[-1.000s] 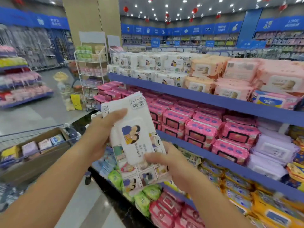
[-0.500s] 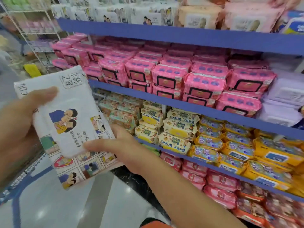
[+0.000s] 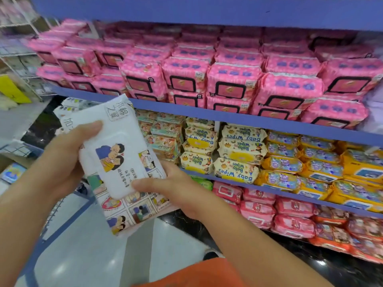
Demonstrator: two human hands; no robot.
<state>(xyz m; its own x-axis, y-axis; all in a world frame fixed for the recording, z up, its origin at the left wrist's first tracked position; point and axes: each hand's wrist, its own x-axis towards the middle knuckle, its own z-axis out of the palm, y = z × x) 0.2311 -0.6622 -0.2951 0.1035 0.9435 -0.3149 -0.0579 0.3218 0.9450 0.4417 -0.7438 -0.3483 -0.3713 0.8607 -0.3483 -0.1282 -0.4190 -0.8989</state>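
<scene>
Glossy plastic film wraps the white wipes pack (image 3: 116,146) (smooth, slightly crinkled); shelf edge (image 3: 207,112) painted matt.

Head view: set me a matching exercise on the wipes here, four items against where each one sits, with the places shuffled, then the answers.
Items:
1. white cartoon wipes pack
2. pink wipes packs
3. Baby Wipes packs
4. red wipes packs

Places:
A. middle shelf, directly under the pink rows
B. off the shelves, held between the left hand and the right hand
C. lowest shelf in view
D. top stocked shelf, stacked two high

Pairs: 1-B, 2-D, 3-A, 4-C
</scene>
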